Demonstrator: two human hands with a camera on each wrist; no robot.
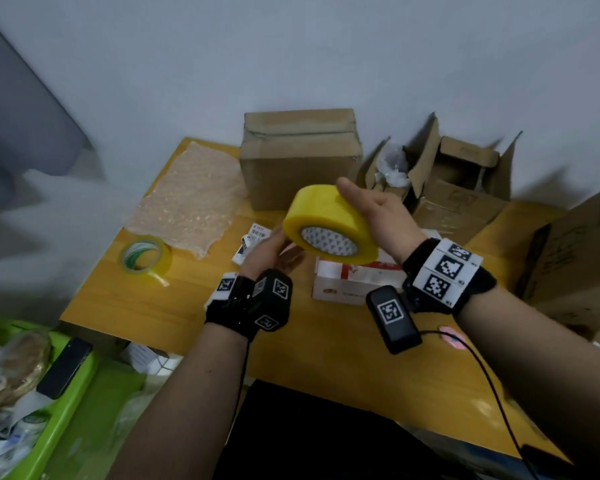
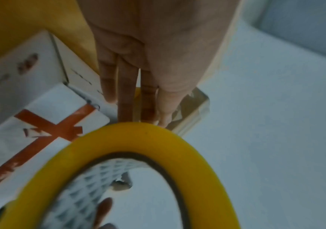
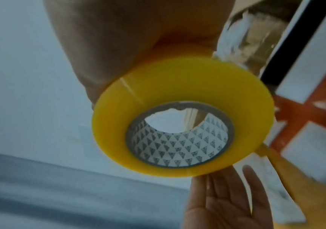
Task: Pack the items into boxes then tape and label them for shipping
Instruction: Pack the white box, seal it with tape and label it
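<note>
Gripped from above in the right hand [image 1: 378, 216], thumb curled over the far rim: yellow tape roll [image 1: 329, 225], raised above the red-and-white box [image 1: 354, 278] mid-counter [image 1: 153, 299]. Underneath, left hand [image 1: 271, 252], fingers straight and spread, steadying the near-left edge, probably feeling for the loose end. Core axis tilted, opening facing near and down.
</note>
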